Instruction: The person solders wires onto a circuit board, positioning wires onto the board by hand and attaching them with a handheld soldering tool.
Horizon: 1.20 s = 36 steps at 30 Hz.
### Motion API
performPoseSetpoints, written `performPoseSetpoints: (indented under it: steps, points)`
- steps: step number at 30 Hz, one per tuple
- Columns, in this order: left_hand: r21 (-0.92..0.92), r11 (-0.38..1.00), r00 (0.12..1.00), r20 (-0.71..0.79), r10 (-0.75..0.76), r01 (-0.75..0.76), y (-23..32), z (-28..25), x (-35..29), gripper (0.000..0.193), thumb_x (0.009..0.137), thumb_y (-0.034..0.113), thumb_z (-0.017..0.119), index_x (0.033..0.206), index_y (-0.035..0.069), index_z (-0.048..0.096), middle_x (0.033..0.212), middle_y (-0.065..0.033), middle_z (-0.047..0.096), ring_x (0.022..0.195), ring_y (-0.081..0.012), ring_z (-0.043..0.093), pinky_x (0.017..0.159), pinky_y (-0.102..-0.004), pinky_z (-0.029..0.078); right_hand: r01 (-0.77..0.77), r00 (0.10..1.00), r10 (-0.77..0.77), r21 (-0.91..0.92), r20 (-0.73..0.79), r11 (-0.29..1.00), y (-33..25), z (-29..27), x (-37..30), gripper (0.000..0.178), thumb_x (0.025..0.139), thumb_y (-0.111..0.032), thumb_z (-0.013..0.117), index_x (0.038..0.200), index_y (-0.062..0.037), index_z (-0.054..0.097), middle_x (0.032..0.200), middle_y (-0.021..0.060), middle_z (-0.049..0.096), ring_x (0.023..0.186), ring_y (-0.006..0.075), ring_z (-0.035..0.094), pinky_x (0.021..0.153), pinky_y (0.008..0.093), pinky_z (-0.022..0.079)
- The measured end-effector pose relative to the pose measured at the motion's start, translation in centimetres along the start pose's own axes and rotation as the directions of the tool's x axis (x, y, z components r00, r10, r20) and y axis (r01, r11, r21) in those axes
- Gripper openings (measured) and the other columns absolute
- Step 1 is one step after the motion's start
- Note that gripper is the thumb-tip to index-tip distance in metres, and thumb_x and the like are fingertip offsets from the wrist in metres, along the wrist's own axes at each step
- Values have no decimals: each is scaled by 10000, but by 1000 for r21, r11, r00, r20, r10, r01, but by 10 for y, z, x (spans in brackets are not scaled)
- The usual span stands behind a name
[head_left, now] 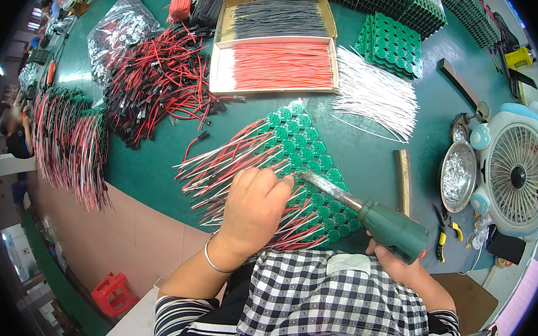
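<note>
A panel of round green circuit boards (314,147) lies on the green table in front of me. Red and white wires (226,165) fan out to the left from its rows. My left hand (254,201) is closed in a pinch over the panel, on something too small to make out. Gripped in my right hand (401,265) is a large soldering iron (394,231) with a thick green handle. Its metal tip touches or nearly touches the panel, right beside my left fingertips.
Behind the panel stands a cardboard box (213,72) of black and red wires. White wires (378,97) and stacked green panels (390,43) lie to its right; red-black connector leads (157,81) heap on its left. At right are a metal bowl (457,176), fan (518,177) and pliers (442,237).
</note>
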<state>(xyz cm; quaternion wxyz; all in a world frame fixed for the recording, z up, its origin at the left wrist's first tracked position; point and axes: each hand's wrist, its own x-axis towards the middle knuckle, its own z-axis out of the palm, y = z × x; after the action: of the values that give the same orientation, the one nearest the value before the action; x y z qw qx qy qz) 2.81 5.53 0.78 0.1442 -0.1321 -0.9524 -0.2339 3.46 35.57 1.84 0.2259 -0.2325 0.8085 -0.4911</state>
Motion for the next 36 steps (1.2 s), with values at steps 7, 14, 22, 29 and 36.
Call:
performPoseSetpoints:
  steps: [7, 14, 22, 29, 36]
  points:
    - [-13, 1000, 1000, 14, -5, 6, 1, -2, 2, 173, 720, -8, 655, 888, 31, 667, 702, -55, 474, 671, -232, 484, 614, -352, 406, -151, 986, 156, 90, -59, 984, -5, 2, 1, 281, 748, -104, 694, 1016, -29, 652, 984, 111, 670, 932, 301, 635, 832, 409, 491]
    - [7, 1000, 1000, 6, -7, 7, 1, -3, 1, 168, 715, 2, 667, 879, 37, 661, 704, -61, 475, 661, -237, 494, 613, -355, 412, 127, 990, -132, -99, -47, 987, -15, -8, 15, 168, 780, -70, 643, 942, -30, 656, 835, 84, 679, 760, 259, 672, 729, 379, 515]
    - [36, 999, 1000, 6, -22, 22, 3, -1, 3, 151, 732, 20, 676, 879, 49, 670, 688, -55, 488, 628, -236, 514, 573, -361, 418, 3, 991, -4, -4, -135, 1000, -11, -5, 2, 161, 785, -80, 648, 942, -50, 671, 783, 68, 679, 683, 225, 655, 741, 373, 499]
    - [49, 998, 999, 1, -39, 39, 3, 0, -1, 166, 726, 19, 685, 888, 58, 677, 701, -54, 511, 644, -239, 530, 587, -360, 430, -23, 996, 21, -22, -87, 1000, -3, 0, -3, 226, 765, -92, 677, 984, -36, 663, 948, 117, 673, 884, 295, 639, 792, 391, 494]
    - [22, 1000, 1000, -22, -19, 19, 0, 2, -2, 195, 707, 14, 686, 898, 55, 679, 719, -52, 529, 654, -238, 539, 597, -359, 437, -132, 988, 136, 64, -77, 989, -1, 5, -3, 283, 753, -93, 696, 1021, -23, 640, 955, 118, 666, 897, 292, 636, 806, 392, 495]
